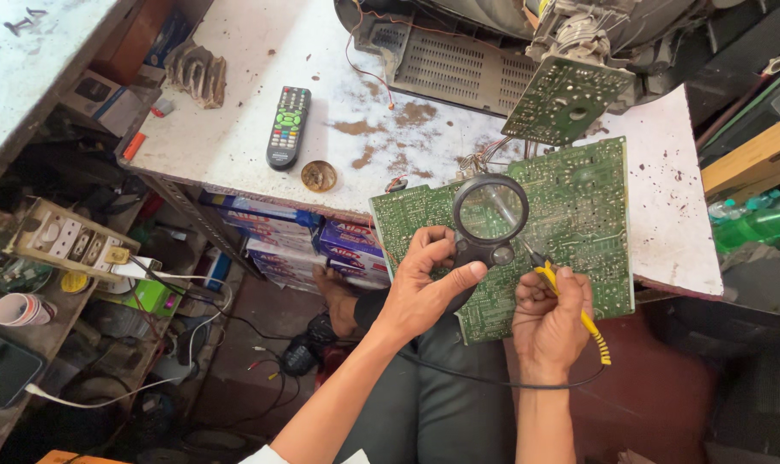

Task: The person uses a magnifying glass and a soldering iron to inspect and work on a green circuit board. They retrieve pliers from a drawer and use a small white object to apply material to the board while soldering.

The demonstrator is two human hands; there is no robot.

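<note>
A: Head view. What do the fingers grasp?

B: Left hand fingers are closed around the handle of the black magnifier; right hand is clenched on the yellow probe, its tip on the green circuit board.

A: Pose, edges?

B: Both forearms rise from below. The board overhangs the desk edge, above the lap; the remote lies well apart.

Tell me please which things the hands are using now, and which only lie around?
In use: magnifying glass in left hand; yellow probe in right hand; green circuit board.
Lying about: remote control, round brass lid, paper cup, green bottle.
</note>
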